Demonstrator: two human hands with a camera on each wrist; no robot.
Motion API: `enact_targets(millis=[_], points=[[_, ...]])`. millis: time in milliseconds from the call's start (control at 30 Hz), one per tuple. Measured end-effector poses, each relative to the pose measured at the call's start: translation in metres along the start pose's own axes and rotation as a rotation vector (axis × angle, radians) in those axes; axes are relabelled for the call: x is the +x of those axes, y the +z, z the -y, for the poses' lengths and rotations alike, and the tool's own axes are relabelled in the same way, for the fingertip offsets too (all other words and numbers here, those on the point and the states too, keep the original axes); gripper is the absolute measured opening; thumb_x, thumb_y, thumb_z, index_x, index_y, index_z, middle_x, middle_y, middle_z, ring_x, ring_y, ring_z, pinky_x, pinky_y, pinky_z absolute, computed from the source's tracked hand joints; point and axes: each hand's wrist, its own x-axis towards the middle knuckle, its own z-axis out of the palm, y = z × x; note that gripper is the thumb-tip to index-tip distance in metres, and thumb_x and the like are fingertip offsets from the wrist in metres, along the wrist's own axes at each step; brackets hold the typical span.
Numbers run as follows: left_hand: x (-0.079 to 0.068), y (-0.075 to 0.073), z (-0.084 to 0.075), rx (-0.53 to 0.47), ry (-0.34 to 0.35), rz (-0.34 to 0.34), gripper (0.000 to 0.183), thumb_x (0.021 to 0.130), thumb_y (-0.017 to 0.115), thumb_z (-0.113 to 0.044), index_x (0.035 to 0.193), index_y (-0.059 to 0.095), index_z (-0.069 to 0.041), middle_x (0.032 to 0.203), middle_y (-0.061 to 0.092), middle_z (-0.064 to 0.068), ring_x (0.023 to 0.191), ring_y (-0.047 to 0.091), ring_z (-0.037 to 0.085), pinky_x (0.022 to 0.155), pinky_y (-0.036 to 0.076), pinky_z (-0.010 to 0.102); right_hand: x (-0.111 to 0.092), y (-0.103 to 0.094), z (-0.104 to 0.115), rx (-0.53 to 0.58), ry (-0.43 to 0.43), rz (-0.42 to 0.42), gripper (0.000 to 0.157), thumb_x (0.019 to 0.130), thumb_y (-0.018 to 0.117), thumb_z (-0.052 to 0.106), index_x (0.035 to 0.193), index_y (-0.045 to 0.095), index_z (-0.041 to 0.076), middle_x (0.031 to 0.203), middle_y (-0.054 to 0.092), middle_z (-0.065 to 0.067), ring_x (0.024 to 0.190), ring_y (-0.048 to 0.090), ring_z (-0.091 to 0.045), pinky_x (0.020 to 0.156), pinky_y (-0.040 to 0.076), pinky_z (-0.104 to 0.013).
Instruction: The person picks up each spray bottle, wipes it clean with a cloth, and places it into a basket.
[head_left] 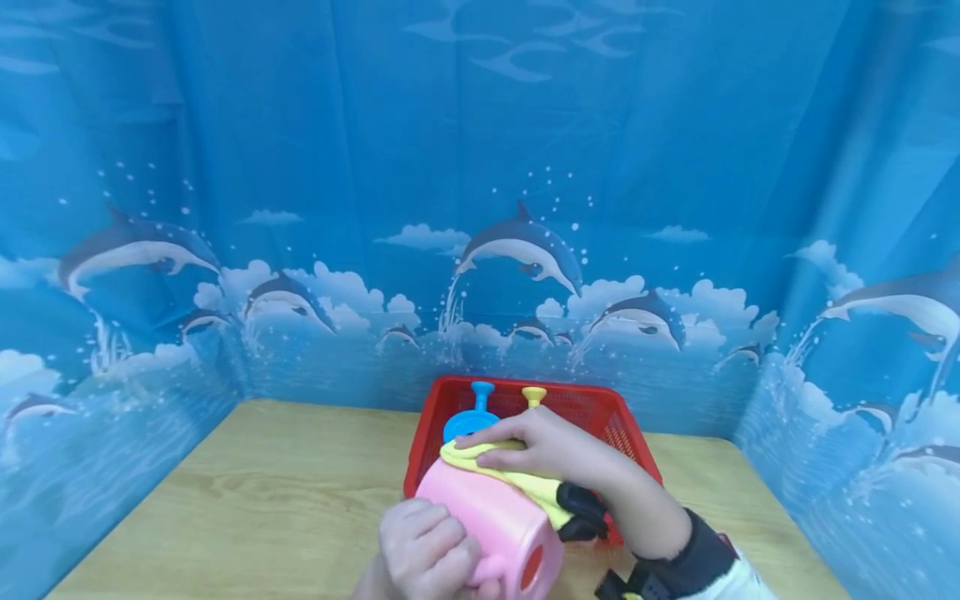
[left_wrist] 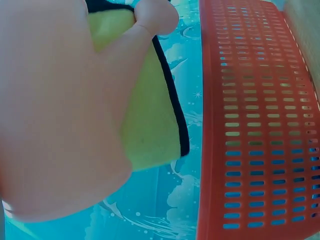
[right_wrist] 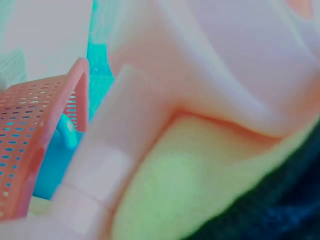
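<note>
A pink watering can (head_left: 480, 500) is tilted in front of the basket, its opening facing down and to the right. My left hand (head_left: 429, 546) grips its handle with curled fingers. Over the can's upper side my right hand (head_left: 555, 450) holds a yellow cloth (head_left: 542, 490) with black edging against the surface. The cloth's dark end hangs down on the right. In the left wrist view, the cloth (left_wrist: 150, 120) shows behind the left hand. Up close in the right wrist view, fingers lie over the cloth (right_wrist: 165, 175).
Behind the hands, a red perforated basket (head_left: 626, 417) stands on the wood-look table (head_left: 300, 483). Inside it are a blue watering can (head_left: 454, 427) and a yellow sprinkler head (head_left: 534, 393). A blue dolphin-print curtain (head_left: 337, 208) surrounds the table at the back and sides.
</note>
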Motion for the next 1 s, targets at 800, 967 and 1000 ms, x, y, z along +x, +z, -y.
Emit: enact_targets(millis=[800, 967, 1000], points=[[-0.017, -0.006, 0.008, 0.017, -0.064, -0.069, 0.046, 0.092, 0.048, -0.032, 0.051, 0.037, -0.014, 0.045, 0.036, -0.008, 0.042, 0.029, -0.001, 0.047, 0.018, 0.008, -0.050, -0.005, 0.001, 0.066, -0.038, -0.070, 0.028, 0.090, 0.056, 0.033, 0.117, 0.058, 0.033, 0.055, 0.045, 0.003, 0.041, 0.030, -0.008, 0.045, 0.035, -0.025], [-0.011, -0.006, 0.012, -0.006, -0.058, -0.076, 0.044, 0.092, 0.048, -0.030, 0.052, 0.036, -0.014, 0.045, 0.035, -0.009, 0.043, 0.027, -0.001, 0.047, 0.017, 0.008, -0.068, 0.000, 0.002, 0.091, -0.052, -0.145, 0.028, 0.090, 0.056, 0.031, 0.118, 0.059, 0.030, 0.052, 0.037, 0.002, 0.042, 0.032, -0.005, 0.044, 0.037, -0.025], [-0.010, -0.006, 0.012, -0.008, -0.057, -0.080, 0.044, 0.092, 0.047, -0.030, 0.052, 0.037, -0.014, 0.046, 0.034, -0.009, 0.043, 0.026, -0.001, 0.047, 0.016, 0.008, -0.071, 0.001, 0.002, 0.091, -0.038, -0.159, 0.027, 0.090, 0.056, 0.032, 0.117, 0.059, 0.031, 0.052, 0.036, 0.002, 0.043, 0.033, -0.005, 0.045, 0.037, -0.025]])
